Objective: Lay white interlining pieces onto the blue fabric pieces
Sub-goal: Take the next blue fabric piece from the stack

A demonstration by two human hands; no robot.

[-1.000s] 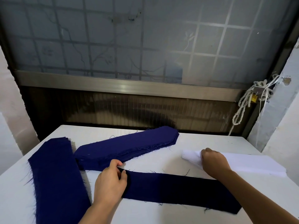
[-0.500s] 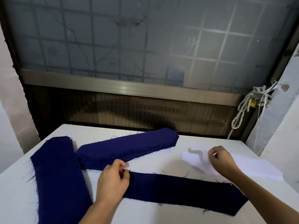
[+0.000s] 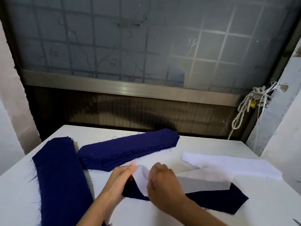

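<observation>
White interlining piece [image 3: 202,181] over the single blue fabric piece [image 3: 216,199]
Your left hand [image 3: 121,178] and right hand [image 3: 164,185] pinch its left end, raised off that blue piece; the rest lies on it

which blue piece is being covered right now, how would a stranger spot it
On the white table, look nearest the front edge, right of centre. The single flat blue fabric piece lies there; unlike the rear blue stack and left blue stack, a white interlining piece partly covers it.
</observation>
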